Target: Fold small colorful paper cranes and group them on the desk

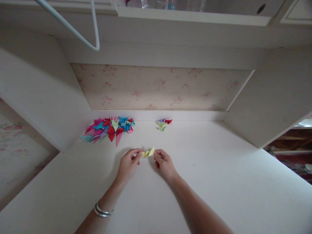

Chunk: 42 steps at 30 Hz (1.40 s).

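A small yellow folded-paper boat (148, 152) is held just over the white tabletop, between my two hands. My left hand (129, 162) pinches its left end between thumb and forefinger. At the opposite end, the fingers of my right hand (165, 162) are closed on the boat's raised tip, their contact partly hidden by the fingertips. Beyond my left hand lies a heap of folded-paper pieces (107, 127) in red, pink, blue, purple and green. A smaller group of folded paper boats (161, 128), green, purple and red, sits against the back edge.
The white tabletop (219, 182) runs back to a low ledge and a floral wall panel (161, 87). White side panels (270, 97) stand left and right. Overhead is a shelf (195, 16) with clear plastic items, and a bent white rod (95, 39) hangs at upper left.
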{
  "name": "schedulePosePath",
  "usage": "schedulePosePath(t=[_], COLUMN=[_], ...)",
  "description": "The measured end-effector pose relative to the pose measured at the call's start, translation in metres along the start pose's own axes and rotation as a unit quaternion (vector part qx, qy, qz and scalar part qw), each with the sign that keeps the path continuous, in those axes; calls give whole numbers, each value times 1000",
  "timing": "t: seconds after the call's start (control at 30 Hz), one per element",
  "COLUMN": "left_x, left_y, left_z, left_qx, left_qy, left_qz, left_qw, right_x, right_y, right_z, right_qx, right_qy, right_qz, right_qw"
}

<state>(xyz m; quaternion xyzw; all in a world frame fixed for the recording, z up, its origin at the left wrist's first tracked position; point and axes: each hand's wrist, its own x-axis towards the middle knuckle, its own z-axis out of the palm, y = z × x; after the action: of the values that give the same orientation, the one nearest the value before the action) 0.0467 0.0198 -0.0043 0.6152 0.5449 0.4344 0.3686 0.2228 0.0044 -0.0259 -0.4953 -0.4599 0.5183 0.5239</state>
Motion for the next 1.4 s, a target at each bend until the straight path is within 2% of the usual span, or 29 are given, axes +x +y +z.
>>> schedulePosePath(t=[0.3,0.47,0.73,0.97,1.07,1.17,1.3,1.4], left_x=[-1,-4,-4,6,15,33,75,111], left_y=[1,4,-3,5,14,21,30,39], left_z=[0,0,2,7,17,34,69,99], left_qx=[22,34,32,-13,-30,-33,-7,58], left_qy=[5,4,6,80,79,51,10,-43], left_qz=[-8,8,-8,-70,-71,-32,35,99], left_qw=[1000,999,999,994,994,998,999,992], right_x=[-1,-1,-5,-12,-10,-7,-6,-8], right_y=[-2,-3,-9,-5,-3,-3,-3,-2], right_z=[2,1,0,-1,-1,-1,0,1], right_qx=[11,20,39,59,39,11,-34,-85], right_qy=[21,25,32,61,55,48,33,16], right_qz=[-2,-6,5,-2,-4,-9,-35,-57], right_qw=[1000,999,999,996,998,999,998,995])
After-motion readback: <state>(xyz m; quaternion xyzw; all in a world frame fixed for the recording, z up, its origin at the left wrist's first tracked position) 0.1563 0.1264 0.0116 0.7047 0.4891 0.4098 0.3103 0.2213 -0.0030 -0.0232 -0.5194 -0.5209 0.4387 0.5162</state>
